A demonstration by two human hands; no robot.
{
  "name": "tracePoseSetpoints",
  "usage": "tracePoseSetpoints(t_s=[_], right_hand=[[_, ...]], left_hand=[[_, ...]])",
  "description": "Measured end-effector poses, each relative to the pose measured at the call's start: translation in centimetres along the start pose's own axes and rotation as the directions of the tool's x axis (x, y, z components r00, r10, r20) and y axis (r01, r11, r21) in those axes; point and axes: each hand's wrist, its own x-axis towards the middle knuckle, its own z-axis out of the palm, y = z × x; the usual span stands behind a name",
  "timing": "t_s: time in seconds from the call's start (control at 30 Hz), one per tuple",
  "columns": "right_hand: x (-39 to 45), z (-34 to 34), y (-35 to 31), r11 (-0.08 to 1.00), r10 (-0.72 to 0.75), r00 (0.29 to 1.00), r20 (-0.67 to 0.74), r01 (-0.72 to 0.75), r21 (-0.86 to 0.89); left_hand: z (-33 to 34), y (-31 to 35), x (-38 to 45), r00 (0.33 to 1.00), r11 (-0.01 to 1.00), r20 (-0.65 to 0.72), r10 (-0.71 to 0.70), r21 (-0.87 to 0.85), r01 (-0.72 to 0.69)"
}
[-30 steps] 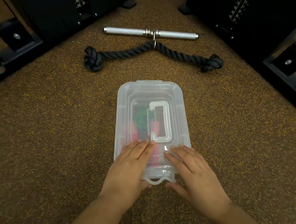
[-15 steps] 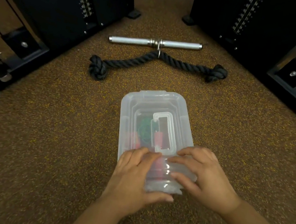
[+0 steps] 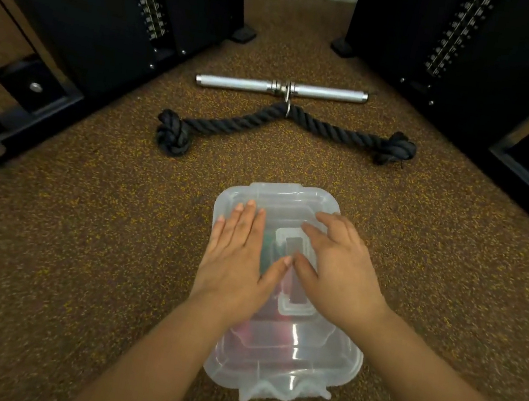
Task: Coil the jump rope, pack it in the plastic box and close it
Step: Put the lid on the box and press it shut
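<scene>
With the rope already inside and the lid seated, seemed to be at the closing step. Lay flat on the lid, both hands: left over its left half, right over the right half and partly across the moulded handle, thumbs nearly meeting at the middle. No grip closed on anything; fingers spread wide, palms down, pressing rather than holding. Showed only dimly through the clear plastic, green and pink, below and between the palms. Sat on the floor, the box, near end latch toward the body, well clear of both hands. Probably called next for pressing the far edge home, then snapping the latches.
</scene>
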Motion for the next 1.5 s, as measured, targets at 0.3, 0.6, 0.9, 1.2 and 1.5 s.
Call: tracePoseSetpoints(t_s=[0.3, 0.6, 0.9, 1.2, 1.5], right_hand=[[3.1, -1.1, -1.0, 0.983, 0.170, 0.985, 0.043, -0.172, 0.065], [2.2, -1.9, -3.4, 0.951, 0.113, 0.987, 0.113, -0.140, 0.275], [1.7, -2.5, -3.3, 0.536, 0.073, 0.962, 0.263, -0.260, 0.803], [5.5, -2.4, -1.7, 0.808, 0.090, 0.994, -0.059, -0.038, 0.587], [13.5, -1.4, 0.4, 0.896, 0.301, 0.876, 0.377, -0.395, 0.202]], left_hand=[[0.9, -0.1, 0.1, 0.999, 0.999, -0.040, -0.014, -0.042, 0.013], [0.4, -0.2, 0.3, 0.993, 0.942, -0.102, -0.051, -0.336, 0.014], [0.3, -0.2, 0.2, 0.993, 0.927, -0.107, -0.055, -0.374, 0.011], [-0.4, 0.1, 1.4, 0.988, 0.884, -0.094, -0.120, -0.463, 0.063], [-0.7, -0.7, 9.1, 0.995, 0.995, -0.041, -0.089, -0.046, 0.087]])
